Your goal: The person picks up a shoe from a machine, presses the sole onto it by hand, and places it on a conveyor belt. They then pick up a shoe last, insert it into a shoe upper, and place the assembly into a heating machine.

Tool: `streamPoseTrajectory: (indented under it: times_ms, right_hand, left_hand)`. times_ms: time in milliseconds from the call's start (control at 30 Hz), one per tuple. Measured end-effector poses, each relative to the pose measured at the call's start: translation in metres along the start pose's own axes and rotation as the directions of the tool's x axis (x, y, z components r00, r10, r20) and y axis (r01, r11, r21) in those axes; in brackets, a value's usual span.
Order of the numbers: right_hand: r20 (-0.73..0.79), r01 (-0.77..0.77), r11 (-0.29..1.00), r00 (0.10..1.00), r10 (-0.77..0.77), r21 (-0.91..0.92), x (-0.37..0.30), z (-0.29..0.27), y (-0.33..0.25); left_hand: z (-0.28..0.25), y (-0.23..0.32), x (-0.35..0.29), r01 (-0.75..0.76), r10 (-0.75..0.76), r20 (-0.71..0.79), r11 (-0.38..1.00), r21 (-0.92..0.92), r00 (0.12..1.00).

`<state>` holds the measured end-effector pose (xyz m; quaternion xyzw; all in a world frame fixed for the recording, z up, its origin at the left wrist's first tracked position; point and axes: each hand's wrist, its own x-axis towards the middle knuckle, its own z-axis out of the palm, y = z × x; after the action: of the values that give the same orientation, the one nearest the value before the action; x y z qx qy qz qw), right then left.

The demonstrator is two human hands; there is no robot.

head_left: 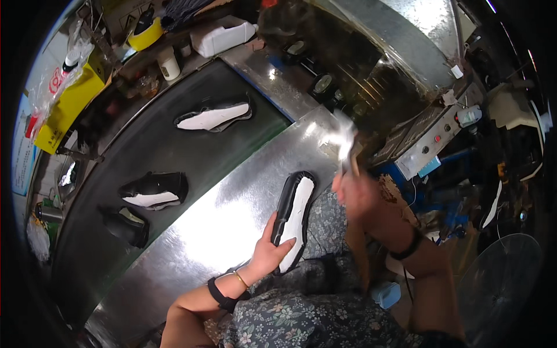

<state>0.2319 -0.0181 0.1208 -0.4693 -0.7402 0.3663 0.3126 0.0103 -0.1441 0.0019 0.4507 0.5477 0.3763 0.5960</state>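
My left hand (270, 253) is closed around the heel half of a black shoe upper (284, 211), turned with its white underside up. The thumb lies on the white part and the fingers wrap the black side. The shoe's toe points away from me, beside the metal table's edge and above my flowered apron (313, 316). To the right, my right hand (357, 194) is raised and closed on a shiny metal tool (346, 139), smeared by motion, which looks like a hammer. Its metal end is up and apart from the shoe.
A shiny metal table (191, 232) borders a dark conveyor belt (145, 139). On the belt lie black shoes, one (214, 118) far off, another (152, 199) nearer, and a third (132, 227) close by. A control box (432, 142) and machinery stand right; a white jug (223, 37) stands behind.
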Motion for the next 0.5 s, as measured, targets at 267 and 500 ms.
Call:
streamPoseTrajectory:
  times_ms: [267, 500]
  right_hand:
    - [-0.117, -0.108, 0.986, 0.985, 0.123, 0.125, -0.010, 0.020, 0.007]
    - [0.041, -0.183, 0.983, 0.982, 0.182, 0.010, -0.015, 0.026, 0.015]
  left_hand:
    - [-0.006, 0.000, 0.003, 0.039, -0.038, 0.035, 0.999, -0.027, 0.999]
    - [-0.004, -0.007, 0.001, -0.080, 0.081, 0.041, 0.997, -0.021, 0.996]
